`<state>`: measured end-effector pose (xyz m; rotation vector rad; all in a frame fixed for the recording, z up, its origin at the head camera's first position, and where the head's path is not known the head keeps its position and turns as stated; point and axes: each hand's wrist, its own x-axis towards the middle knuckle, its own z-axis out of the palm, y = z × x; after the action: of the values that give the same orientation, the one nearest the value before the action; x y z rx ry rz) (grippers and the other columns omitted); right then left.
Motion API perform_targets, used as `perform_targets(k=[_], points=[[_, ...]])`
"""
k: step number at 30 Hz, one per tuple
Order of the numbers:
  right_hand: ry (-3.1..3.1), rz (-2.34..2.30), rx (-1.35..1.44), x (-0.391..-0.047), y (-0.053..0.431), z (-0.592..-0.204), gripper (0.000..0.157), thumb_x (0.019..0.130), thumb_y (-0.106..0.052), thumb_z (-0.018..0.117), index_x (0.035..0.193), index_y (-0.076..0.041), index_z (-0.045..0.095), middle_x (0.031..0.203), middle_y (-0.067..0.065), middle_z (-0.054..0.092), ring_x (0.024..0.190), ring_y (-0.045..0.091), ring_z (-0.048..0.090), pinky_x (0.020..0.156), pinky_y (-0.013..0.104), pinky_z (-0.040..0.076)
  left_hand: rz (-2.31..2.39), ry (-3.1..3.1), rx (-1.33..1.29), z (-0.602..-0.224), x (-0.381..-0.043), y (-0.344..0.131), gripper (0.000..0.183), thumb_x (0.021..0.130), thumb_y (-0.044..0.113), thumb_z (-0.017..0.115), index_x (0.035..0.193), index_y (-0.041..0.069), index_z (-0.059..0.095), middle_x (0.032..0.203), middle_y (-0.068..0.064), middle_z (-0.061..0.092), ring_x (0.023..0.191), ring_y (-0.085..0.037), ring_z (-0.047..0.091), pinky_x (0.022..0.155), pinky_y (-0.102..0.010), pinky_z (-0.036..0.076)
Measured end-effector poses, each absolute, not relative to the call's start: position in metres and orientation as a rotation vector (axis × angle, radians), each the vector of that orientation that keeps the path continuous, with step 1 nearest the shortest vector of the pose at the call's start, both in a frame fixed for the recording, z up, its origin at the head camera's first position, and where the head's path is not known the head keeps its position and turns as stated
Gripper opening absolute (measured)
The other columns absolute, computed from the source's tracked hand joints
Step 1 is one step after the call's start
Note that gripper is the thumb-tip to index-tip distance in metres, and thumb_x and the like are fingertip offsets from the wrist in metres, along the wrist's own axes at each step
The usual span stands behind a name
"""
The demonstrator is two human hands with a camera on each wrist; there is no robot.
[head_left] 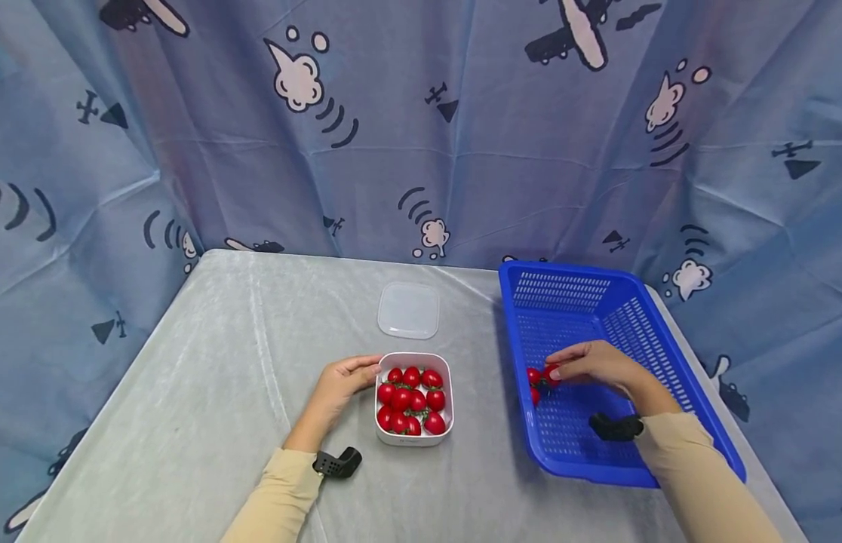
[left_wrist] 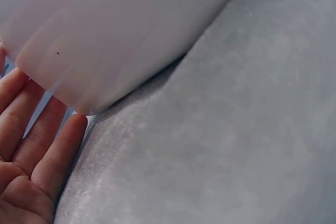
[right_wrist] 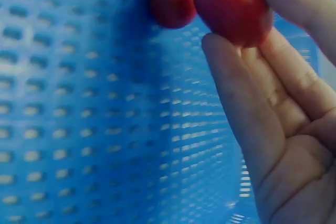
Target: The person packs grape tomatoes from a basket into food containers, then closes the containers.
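Observation:
A square white container [head_left: 414, 442] holds several cherry tomatoes [head_left: 401, 399] with green stems. My left hand [head_left: 339, 385] touches its left side; in the left wrist view the fairly straight fingers [left_wrist: 58, 150] rest against the white wall. Over the blue basket [head_left: 570, 467], my right hand [head_left: 597, 365] pinches a cherry tomato [right_wrist: 233, 6] between thumb and fingers, as the right wrist view shows closely. A few other tomatoes [head_left: 533, 375] lie by the basket's left wall, partly hidden by one another and the hand.
A translucent square lid [head_left: 409, 310] lies flat behind the white container. The grey cloth-covered table [head_left: 210, 422] ends at a blue curtain [head_left: 387, 151] with airplane prints. The basket's raised rim stands at the right of the table.

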<state>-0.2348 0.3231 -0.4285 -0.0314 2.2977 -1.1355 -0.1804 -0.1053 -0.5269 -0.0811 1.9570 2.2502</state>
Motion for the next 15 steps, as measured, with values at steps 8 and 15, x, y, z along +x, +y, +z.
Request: perform_targets(k=[8,15], points=[[2.273,-1.426,-0.042,-0.226,0.307,-0.395,0.046,0.093,-0.025,0.071,0.133,-0.003,0.062,0.108,-0.011,0.074,0.1,0.005,0.07,0.096,0.03,0.056,2.246,1.962,-0.093,-0.525,-0.18,-0.108,0.037,0.093,0.009,0.068,0.124,-0.01,0.064,0.117,-0.014,0.072,0.088,-0.003,0.068,0.084,-0.02,0.058],[2.167,-1.668,-0.132,-0.216,0.278,-0.379,0.022,0.093,-0.011,0.069,0.11,-0.024,0.075,0.102,-0.014,0.075,0.096,0.006,0.072,0.087,0.019,0.057,2.25,1.953,-0.053,-0.525,-0.18,-0.107,0.037,0.093,0.008,0.068,0.125,-0.01,0.063,0.116,-0.013,0.073,0.091,-0.003,0.068,0.086,-0.02,0.057]])
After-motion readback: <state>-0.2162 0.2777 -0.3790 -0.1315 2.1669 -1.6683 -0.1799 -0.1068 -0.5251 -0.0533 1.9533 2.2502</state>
